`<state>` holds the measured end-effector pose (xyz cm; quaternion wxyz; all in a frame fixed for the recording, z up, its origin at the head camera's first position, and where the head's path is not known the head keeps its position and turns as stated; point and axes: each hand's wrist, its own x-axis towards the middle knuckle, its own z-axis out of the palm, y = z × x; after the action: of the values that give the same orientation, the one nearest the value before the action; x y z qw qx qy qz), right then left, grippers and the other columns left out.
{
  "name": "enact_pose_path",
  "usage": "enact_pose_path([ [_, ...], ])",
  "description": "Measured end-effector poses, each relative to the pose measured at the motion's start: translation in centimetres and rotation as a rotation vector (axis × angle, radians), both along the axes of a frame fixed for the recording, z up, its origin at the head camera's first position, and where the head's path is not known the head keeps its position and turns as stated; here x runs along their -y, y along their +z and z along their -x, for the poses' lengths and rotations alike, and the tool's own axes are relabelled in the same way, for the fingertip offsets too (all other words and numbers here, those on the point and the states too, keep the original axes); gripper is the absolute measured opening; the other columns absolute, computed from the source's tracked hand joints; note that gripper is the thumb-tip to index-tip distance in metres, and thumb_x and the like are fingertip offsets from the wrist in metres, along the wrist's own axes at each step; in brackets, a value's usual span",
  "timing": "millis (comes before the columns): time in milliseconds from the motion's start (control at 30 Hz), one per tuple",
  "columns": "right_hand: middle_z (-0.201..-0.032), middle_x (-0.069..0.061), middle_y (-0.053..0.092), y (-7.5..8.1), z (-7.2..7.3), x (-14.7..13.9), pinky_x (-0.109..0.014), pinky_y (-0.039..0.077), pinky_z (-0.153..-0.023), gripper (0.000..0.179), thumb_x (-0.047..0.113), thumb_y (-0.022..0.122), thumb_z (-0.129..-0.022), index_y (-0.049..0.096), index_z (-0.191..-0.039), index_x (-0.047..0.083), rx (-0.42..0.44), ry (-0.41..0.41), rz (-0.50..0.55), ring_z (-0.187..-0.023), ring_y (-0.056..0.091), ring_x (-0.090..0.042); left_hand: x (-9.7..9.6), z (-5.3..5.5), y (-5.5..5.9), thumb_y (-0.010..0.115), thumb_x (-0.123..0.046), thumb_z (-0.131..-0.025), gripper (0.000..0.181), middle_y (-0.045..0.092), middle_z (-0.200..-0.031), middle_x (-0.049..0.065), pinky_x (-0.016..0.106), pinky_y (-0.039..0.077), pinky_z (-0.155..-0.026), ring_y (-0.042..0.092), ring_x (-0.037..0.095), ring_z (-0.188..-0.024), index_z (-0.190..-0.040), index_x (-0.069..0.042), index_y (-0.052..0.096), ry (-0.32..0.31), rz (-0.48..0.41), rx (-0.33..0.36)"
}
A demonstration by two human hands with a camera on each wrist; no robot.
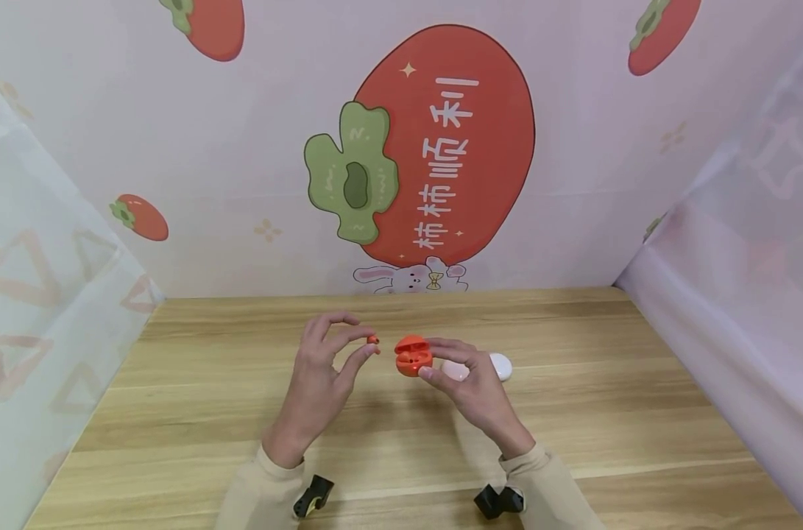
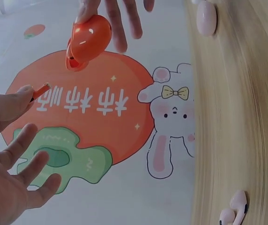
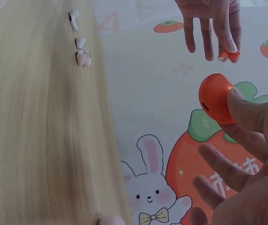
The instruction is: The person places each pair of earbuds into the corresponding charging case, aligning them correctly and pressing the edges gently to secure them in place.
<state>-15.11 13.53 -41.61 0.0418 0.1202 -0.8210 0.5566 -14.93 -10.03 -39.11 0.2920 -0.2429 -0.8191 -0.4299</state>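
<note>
Thumb and fingertips of my left hand (image 1: 318, 372) pinch an orange-red earbud (image 1: 373, 340), its stem showing in the left wrist view (image 2: 41, 92). My right hand (image 1: 474, 386) holds an orange-red earbud case (image 1: 414, 366) between thumb and fingers, up off the table. The lid (image 1: 411, 343) is raised, with the inside facing me in the head view. Only a small gap separates the earbud from the case. From the right wrist, the rounded outer shell (image 3: 214, 97) shows, and the inside is hidden.
Beside and under my right hand lie a pink case (image 1: 455, 370) and a white case (image 1: 501, 366) on the wooden table (image 1: 573, 419). Pink earbuds (image 3: 83, 58) and white earbuds (image 3: 74, 19) lie on the table's left side, hidden by my left hand in the head view. Printed cloth walls surround the table.
</note>
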Motion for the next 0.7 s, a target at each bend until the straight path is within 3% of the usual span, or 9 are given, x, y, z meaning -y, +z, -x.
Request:
enact_pose_path([
  [333, -0.141, -0.008, 0.059, -0.3, -0.3, 0.3, -0.072, 0.027, -0.107, 0.030, 0.019, 0.084, -0.085, 0.079, -0.114, 0.011, -0.105, 0.022, -0.032, -0.139, 0.041, -0.036, -1.1, -0.1, -0.1, 0.085, 0.000, -0.079, 0.021, 0.058, -0.134, 0.014, 0.062, 0.033, -0.109, 0.040, 0.036, -0.138, -0.099, -0.004, 0.080, -0.058, -0.098, -0.063],
  [700, -0.152, -0.011, 0.049, -0.7, -0.3, 0.7, -0.077, 0.013, -0.110, 0.032, 0.017, 0.083, -0.086, 0.078, -0.116, 0.009, -0.118, 0.053, -0.023, -0.150, 0.023, -0.039, -2.1, -0.1, -0.4, 0.086, 0.002, -0.075, 0.026, 0.055, -0.144, 0.017, 0.066, 0.028, -0.112, 0.032, 0.040, -0.146, -0.100, -0.003, 0.081, -0.104, -0.082, -0.132],
])
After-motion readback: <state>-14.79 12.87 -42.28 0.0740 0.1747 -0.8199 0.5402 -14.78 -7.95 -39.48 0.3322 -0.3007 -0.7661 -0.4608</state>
